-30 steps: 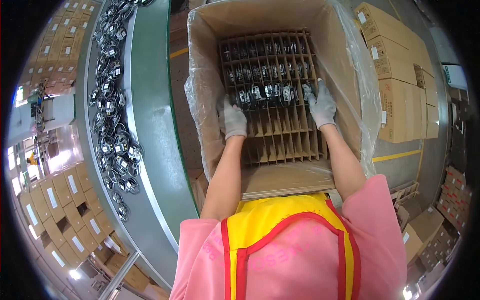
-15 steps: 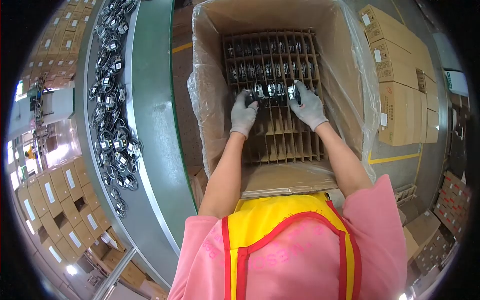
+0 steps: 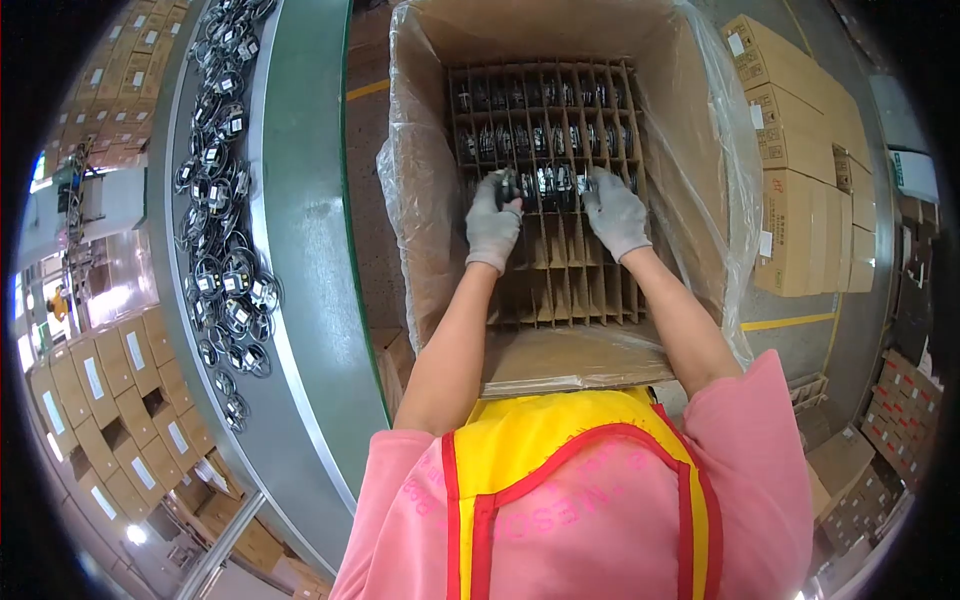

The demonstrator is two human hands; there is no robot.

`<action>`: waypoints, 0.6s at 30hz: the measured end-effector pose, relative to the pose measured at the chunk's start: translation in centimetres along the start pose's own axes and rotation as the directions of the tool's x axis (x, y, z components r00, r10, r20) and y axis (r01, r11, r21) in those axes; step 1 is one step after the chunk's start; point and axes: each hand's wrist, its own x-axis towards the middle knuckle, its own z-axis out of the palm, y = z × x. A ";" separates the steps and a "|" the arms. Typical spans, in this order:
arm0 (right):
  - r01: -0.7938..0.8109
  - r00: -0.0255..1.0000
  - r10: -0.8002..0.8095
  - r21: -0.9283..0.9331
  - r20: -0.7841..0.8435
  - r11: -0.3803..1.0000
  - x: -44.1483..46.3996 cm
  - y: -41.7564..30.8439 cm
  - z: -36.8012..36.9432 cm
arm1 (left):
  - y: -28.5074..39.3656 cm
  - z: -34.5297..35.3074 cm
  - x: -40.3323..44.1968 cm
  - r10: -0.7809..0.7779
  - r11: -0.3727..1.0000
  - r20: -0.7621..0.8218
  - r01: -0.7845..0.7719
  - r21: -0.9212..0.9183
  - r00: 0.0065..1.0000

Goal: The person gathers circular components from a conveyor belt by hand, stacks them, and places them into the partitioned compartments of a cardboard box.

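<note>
Both hands wear grey gloves and reach into a large carton (image 3: 570,362) lined with clear plastic. Inside, a cardboard divider grid (image 3: 560,285) makes narrow slots in rows. Dark coiled cables (image 3: 550,186) with pale connector parts stand in the upper rows; the front slots are bare. My left hand (image 3: 493,222) is at the left end of the third row, closed on a dark coiled cable (image 3: 512,186). My right hand (image 3: 617,213) is further right in that row, its fingertips down in the slots around another coiled cable (image 3: 584,184), mostly hidden by the glove.
To the left runs a conveyor belt (image 3: 250,440) carrying a long pile of coiled cables (image 3: 215,190); a green strip (image 3: 305,180) lies between it and the carton. Stacked boxes (image 3: 800,220) stand at right, and more boxes (image 3: 110,400) at far left.
My right hand has sunk deeper into the row, and its cable, which stood up between the fingers, is now lower in the slots. My left hand has shifted only slightly.
</note>
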 end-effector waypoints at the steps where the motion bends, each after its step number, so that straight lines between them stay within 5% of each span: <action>1: 0.100 0.995 -0.100 0.001 -0.029 0.995 -0.2 -0.5 0.2 | -0.2 -0.2 -0.2 0.004 0.984 0.049 -0.012 0.176 0.999; 3: 0.297 0.951 -0.297 -0.006 -0.093 0.955 -0.3 -1.7 0.5 | -1.8 0.2 -0.4 0.080 0.948 0.028 -0.085 0.306 0.996; 6: 0.048 0.998 -0.046 -0.043 0.053 0.998 0.5 -1.7 2.0 | -2.7 0.3 -0.4 0.154 0.912 -0.017 -0.136 0.386 0.988; 10: -0.267 0.964 0.264 0.171 0.038 0.948 1.6 -1.0 1.5 | -1.6 -0.1 -0.7 0.106 0.908 -0.005 -0.095 0.408 0.994; 14: -0.181 0.983 0.182 0.039 -0.036 0.983 1.8 0.4 2.4 | -2.9 0.4 -0.7 0.136 0.924 0.073 -0.153 0.351 0.988; 18: 0.214 0.954 -0.228 -0.092 -0.196 0.973 1.2 -1.3 3.4 | -0.8 0.8 -1.2 0.117 0.962 0.081 -0.133 0.239 0.990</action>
